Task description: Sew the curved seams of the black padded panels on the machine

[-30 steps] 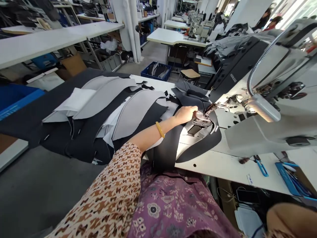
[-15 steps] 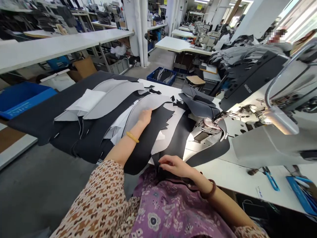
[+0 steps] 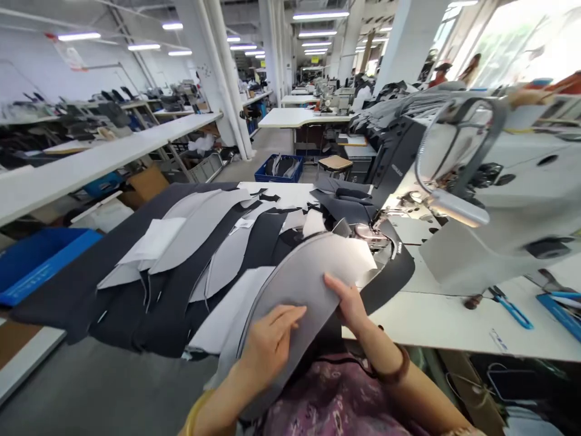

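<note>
A curved light-grey fabric panel (image 3: 313,266) with a dark piped edge is raised in front of me, its far end close to the sewing machine's arm (image 3: 365,235). At the panel's right edge, my right hand (image 3: 350,306) is closed on it, with part of the fingers hidden underneath. My left hand (image 3: 272,342) grips the nearer left part, its fingers bent over the grey surface. Beneath and to the left lie other grey panels (image 3: 190,236) and dark fabric pieces (image 3: 167,315), with a white piece (image 3: 158,239) on top.
The sewing machine (image 3: 512,181) with its lit lamp (image 3: 460,208) stands at right. Blue-handled snips (image 3: 512,309) and a blue tray (image 3: 563,315) lie on the white table (image 3: 436,321). A blue crate (image 3: 279,169), stool (image 3: 334,163) and blue bin (image 3: 40,260) stand beyond.
A grey panel has been lifted off the pile and brought toward me and rightward. My right hand has moved up from the table edge onto it. The view has tilted up.
</note>
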Demonstrator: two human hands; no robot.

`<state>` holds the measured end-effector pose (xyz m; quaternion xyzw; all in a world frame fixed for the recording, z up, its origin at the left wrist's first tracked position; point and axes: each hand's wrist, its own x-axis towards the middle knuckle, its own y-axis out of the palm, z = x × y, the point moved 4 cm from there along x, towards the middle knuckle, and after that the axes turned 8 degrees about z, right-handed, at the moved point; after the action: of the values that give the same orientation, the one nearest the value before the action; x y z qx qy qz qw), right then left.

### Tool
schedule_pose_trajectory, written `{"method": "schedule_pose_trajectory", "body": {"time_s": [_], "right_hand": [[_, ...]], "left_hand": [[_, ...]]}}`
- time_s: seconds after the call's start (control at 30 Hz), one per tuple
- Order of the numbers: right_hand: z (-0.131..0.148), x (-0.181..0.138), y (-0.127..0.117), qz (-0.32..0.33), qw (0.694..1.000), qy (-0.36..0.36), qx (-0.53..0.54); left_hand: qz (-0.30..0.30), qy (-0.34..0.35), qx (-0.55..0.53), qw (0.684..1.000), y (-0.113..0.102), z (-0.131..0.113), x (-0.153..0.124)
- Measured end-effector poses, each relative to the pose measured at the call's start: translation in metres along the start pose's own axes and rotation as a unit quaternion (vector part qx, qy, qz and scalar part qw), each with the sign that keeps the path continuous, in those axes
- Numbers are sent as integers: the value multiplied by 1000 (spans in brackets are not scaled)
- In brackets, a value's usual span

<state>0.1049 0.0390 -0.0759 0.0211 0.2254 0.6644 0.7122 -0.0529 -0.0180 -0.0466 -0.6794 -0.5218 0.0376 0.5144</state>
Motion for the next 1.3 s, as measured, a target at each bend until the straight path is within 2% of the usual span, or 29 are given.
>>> {"method": "schedule_pose_trajectory", "body": {"time_s": [0.07,0.13,0.2,0.27,0.33,0.4,0.43,0.53,0.7,0.77,0.87,0.97,1.03,1.1,1.17,1.23,1.3], "right_hand": [[-4,-17,2,21,999,-31,-40],[-2,-29,3,40,992,-88,-82],[5,-36,-5,22,977,-152,-147],[13,-39,-19,5,936,-226,-269],[18,-38,-38,-12,877,-287,-385],[21,-35,-59,-42,837,-332,-433],[22,-32,-69,-63,831,-345,-432],[29,-22,-84,-103,838,-368,-388],[41,-4,-74,-66,853,-362,-372],[41,-2,-72,-90,859,-360,-352],[35,-6,-72,-154,879,-287,-348],[21,-9,-65,-100,921,-172,-334],[15,-8,-61,-60,935,-147,-318],[15,-3,-62,-68,922,-153,-348],[18,6,-66,-100,895,-174,-399],[22,15,-67,-114,880,-218,-406],[26,21,-65,-92,885,-267,-371]], "left_hand": [[1,-31,22,999,8,-8,8],[25,-35,63,997,22,-16,20],[48,-28,57,997,36,-18,32],[50,-15,4,999,41,-14,40],[43,-4,-56,997,37,-5,45],[33,-3,-76,997,28,4,49],[26,-3,-73,997,23,6,50],[18,3,-59,998,14,2,58],[-15,38,31,999,20,-29,78],[-56,50,86,993,21,-36,85],[-119,49,129,983,16,-30,96],[-158,37,143,976,9,-15,107],[-148,31,164,975,9,-9,112],[-113,13,185,976,12,-8,116],[-99,-14,206,973,17,-10,117],[-131,-22,229,964,21,-12,117],[-183,3,262,948,23,-15,120]]}}
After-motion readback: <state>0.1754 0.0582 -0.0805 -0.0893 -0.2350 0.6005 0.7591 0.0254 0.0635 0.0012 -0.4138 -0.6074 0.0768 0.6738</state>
